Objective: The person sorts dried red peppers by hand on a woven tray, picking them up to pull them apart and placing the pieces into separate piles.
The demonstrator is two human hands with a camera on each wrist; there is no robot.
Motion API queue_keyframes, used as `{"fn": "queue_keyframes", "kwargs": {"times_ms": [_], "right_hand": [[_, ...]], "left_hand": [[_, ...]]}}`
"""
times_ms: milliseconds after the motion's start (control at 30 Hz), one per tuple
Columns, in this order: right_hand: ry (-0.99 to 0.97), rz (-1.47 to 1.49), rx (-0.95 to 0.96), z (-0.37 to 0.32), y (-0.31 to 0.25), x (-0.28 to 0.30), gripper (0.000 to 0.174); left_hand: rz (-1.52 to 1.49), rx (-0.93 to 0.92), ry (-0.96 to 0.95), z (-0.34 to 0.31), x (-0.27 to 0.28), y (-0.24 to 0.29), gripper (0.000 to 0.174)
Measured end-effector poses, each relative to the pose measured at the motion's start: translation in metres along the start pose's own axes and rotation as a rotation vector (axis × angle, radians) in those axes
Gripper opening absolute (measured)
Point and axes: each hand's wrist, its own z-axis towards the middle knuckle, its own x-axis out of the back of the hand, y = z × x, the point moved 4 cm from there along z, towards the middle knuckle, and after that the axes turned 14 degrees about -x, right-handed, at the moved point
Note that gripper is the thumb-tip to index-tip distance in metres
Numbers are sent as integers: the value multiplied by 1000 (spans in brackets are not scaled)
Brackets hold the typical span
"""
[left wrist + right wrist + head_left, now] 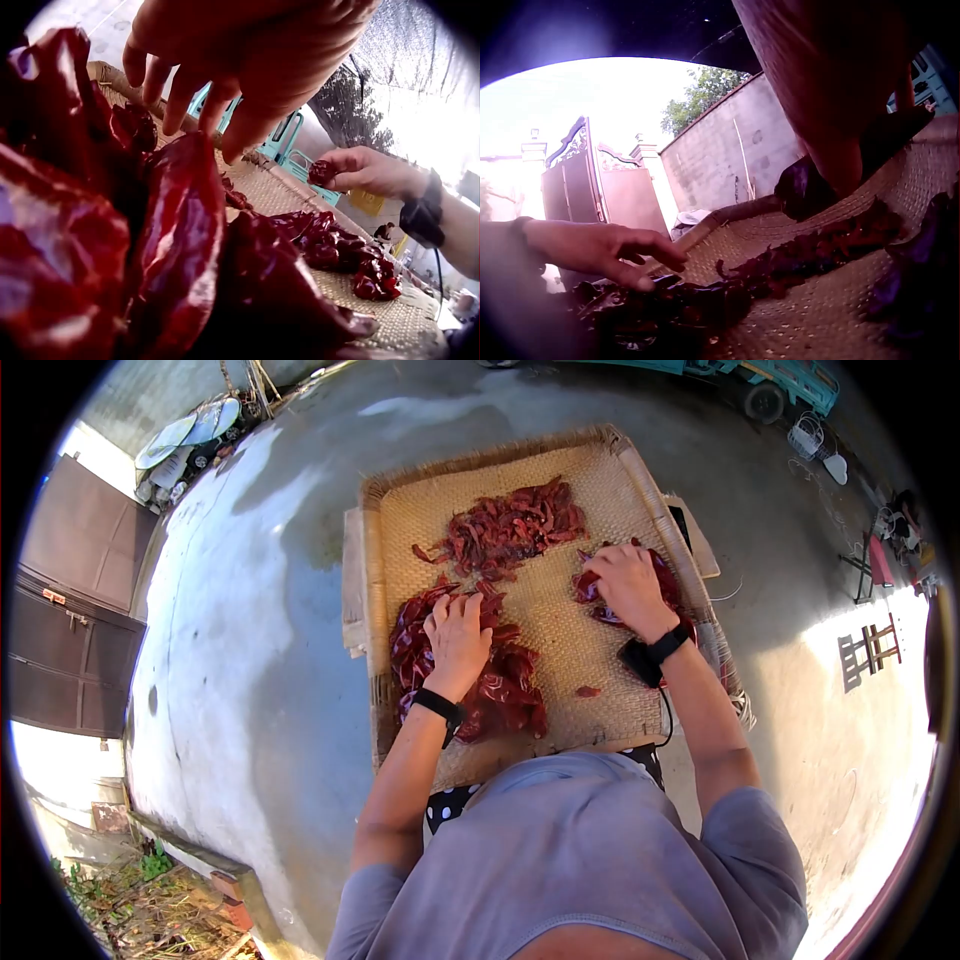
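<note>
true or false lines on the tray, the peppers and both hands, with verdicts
1. The tray holds three piles of peppers. True.
2. The left hand is over the far pile. False: it is over the left pile.
3. The right hand pinches a pepper. True.
4. The right pile is the biggest. False: the left one is.
5. The peppers are green. False: they are red.
6. Both wrists have black straps. True.
</note>
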Motion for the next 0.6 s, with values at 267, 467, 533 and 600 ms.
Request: {"fn": "queue_keyframes", "kwargs": {"times_ms": [267,467,533,600], "right_hand": [[-155,-289,-134,59,76,-55,33],[-315,-379,-199,55,87,-72,43],[-253,-343,-195,57,64,-51,43],[-332,-73,-166,50,32,-40,42]], "left_hand": [[92,26,-63,15,-37,-29,43],[93,-55,28,16,-22,-26,25],[23,-80,166,16,-6,-17,28],[-37,-121,265,15,14,-3,28]]}}
